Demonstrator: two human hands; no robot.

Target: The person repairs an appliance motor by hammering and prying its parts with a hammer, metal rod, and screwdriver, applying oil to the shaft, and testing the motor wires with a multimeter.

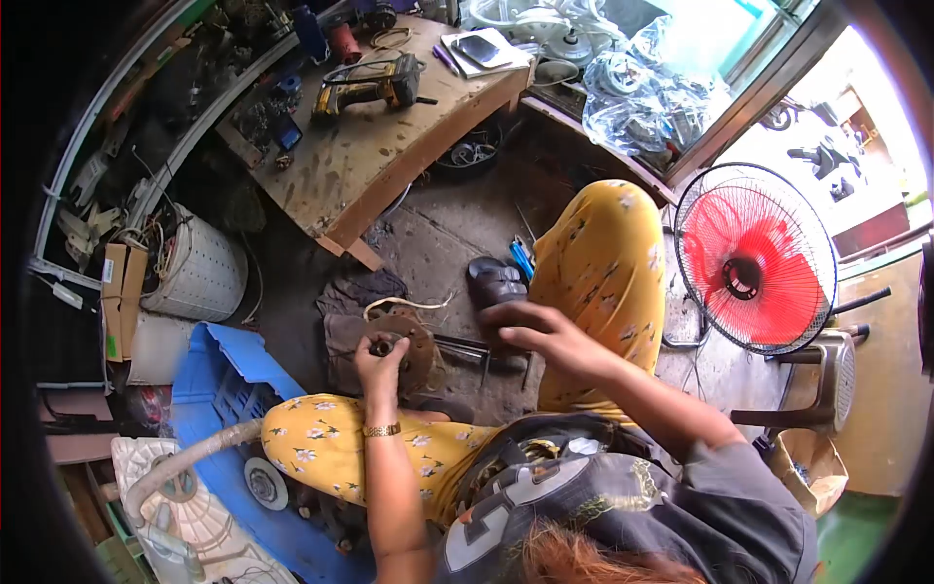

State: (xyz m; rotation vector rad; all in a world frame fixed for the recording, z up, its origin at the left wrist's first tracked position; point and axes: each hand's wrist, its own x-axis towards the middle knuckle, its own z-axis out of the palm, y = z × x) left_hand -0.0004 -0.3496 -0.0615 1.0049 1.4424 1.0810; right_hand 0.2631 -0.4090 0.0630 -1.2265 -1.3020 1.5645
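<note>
Clock from the disc, 12 at top of view. Drum [201, 268] at 10, upright by the shelves, likely parked off my floor space. Blue casing [238, 355] at 9, leaning open, probably shoved aside for legroom. Cloth [341, 321] at 10, bunched beside the disc, maybe padding or a wipe. Left hand [379, 370] at 9: thumb and fingers narrowed around the hub [387, 343], likely to steady it; the exact grip underneath I can't tell. Drill [389, 83] at 12, lying on the table [365, 161], likely kept within reach. Disc [420, 358] is low between my legs, just right of my left fingers, probably there so both hands can get at it. Cord [418, 305] at 12, looped loose past the disc's edge. Rods [462, 347] at 3, lying on the floor. Sandal [496, 282] at 2, on my foot. Right hand [550, 336] at 3, fingers wide and loose, nothing seen in them; palm side hidden. Fan [744, 277] at 2, grille toward me, likely for air. Stool [832, 384] at 3, behind the fan.

Counts: 1 drum, 1 casing, 1 cloth, 1 hub, 1 drill, 1 table, 1 disc, 1 cord, 1 fan, 1 stool. Rods: 2 at least, overlapping. Sandals: 1 clear.
</note>
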